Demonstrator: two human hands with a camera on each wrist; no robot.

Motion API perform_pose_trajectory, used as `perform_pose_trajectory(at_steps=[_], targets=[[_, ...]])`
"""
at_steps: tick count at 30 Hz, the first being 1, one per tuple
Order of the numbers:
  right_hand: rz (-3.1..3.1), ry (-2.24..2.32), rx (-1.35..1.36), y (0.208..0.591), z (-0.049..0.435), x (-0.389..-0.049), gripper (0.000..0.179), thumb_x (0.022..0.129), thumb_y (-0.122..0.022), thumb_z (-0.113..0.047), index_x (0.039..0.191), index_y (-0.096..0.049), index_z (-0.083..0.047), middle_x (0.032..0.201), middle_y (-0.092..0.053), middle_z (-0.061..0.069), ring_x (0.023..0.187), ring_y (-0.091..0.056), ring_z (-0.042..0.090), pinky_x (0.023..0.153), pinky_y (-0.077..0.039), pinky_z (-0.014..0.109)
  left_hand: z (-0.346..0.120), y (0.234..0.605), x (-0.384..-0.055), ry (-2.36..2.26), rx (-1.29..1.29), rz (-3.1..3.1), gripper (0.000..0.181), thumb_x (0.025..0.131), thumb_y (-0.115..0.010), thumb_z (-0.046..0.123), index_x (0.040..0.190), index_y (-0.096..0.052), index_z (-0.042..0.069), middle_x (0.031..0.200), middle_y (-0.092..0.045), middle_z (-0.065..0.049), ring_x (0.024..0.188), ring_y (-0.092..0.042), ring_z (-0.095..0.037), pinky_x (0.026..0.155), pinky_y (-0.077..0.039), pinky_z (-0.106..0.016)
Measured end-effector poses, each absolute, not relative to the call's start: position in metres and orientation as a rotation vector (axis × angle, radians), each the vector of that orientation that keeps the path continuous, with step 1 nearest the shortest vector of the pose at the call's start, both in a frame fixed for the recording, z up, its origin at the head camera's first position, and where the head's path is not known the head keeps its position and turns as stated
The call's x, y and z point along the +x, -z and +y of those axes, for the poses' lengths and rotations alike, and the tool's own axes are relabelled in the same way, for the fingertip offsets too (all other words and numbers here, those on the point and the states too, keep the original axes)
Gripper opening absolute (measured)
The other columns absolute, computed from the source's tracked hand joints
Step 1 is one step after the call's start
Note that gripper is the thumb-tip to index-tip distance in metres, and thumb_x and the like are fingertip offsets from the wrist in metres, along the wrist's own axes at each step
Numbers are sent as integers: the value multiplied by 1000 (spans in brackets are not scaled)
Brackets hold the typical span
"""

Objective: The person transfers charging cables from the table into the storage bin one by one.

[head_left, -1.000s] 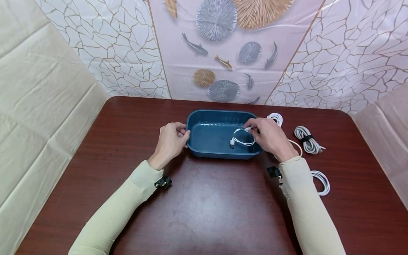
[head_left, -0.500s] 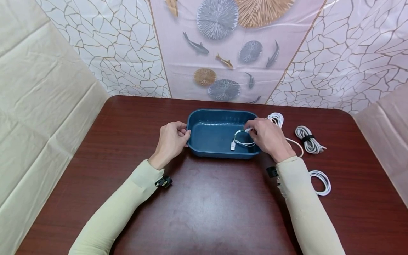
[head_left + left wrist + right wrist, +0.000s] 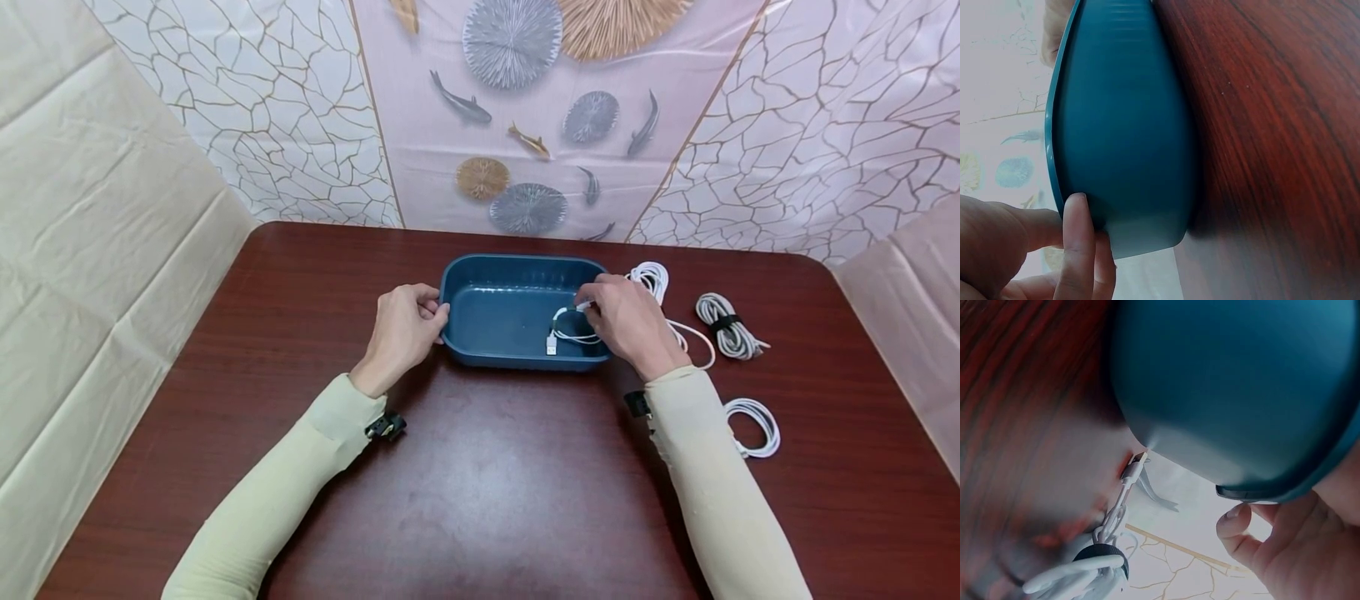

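Note:
A deep blue plastic tray (image 3: 517, 363) stands on the table between both hands. The left hand (image 3: 401, 337) grips its left end, thumb at the rim and fingers against the outer wall; the left wrist view shows the tray's side wall (image 3: 1122, 125) close up. At the opposite end, the right hand (image 3: 633, 321) reaches over the rim and pinches a small coiled white USB cable (image 3: 552, 344), its plug hanging inside the tray. A dark green tie shows on the coil. From the right wrist view, the tray wall (image 3: 1222, 394) hides the pinched cable; some fingers curl outside the rim.
Right of the tray lie a white cable bundle (image 3: 651, 278), partly behind the right hand, a grey cable (image 3: 738, 340) with a black strap, and a white coil (image 3: 761, 412) beside the right sleeve. A patterned cloth wall (image 3: 300, 117) rises behind the table.
The right wrist and forearm have shifted slightly left, and the hanging USB plug has turned and moved a little right. The left hand keeps its grip on the tray.

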State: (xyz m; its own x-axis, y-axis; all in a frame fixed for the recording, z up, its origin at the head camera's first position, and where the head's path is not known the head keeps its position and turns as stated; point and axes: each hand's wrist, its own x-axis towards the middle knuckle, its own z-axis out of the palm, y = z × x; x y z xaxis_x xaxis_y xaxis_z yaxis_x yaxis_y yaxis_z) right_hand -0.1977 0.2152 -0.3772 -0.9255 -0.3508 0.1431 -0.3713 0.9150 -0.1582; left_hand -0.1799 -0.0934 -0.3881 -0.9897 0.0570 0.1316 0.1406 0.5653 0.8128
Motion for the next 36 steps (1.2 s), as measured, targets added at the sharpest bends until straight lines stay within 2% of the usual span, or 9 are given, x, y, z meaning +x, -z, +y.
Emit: perform_pose_trajectory(at_steps=[9,16,30,36], targets=[[-2922,-210,583,378,213,-200,16,88,-70,-1,100,-80,-6,98,-70,16,94,-67,34,80,-57,52,-93,388,-179,1416,-188,-2704,25,96,-68,10,115,-70,-7,86,-70,-14,59,-72,-17,53,-60,-22],[-2893,-163,595,379,213,-201,16,85,-72,0,97,-80,-8,96,-74,13,96,-65,35,76,-55,54,-93,388,-179,1420,-181,-2696,23,96,-69,10,113,-71,-6,85,-70,-13,56,-70,-15,53,-60,-23],[-2889,-151,553,380,210,-204,13,87,-74,-3,96,-81,-9,96,-78,10,94,-60,30,76,-51,49,-94,387,-179,1409,-177,-2699,25,96,-69,10,114,-71,-6,86,-70,-14,58,-71,-14,54,-61,-23],[-2903,-174,532,380,210,-204,14,89,-70,-2,96,-81,-8,97,-78,12,94,-61,30,77,-50,48,-94,387,-179,1413,-172,-2703,25,96,-69,10,114,-70,-7,86,-70,-13,59,-72,-16,54,-61,-23]])
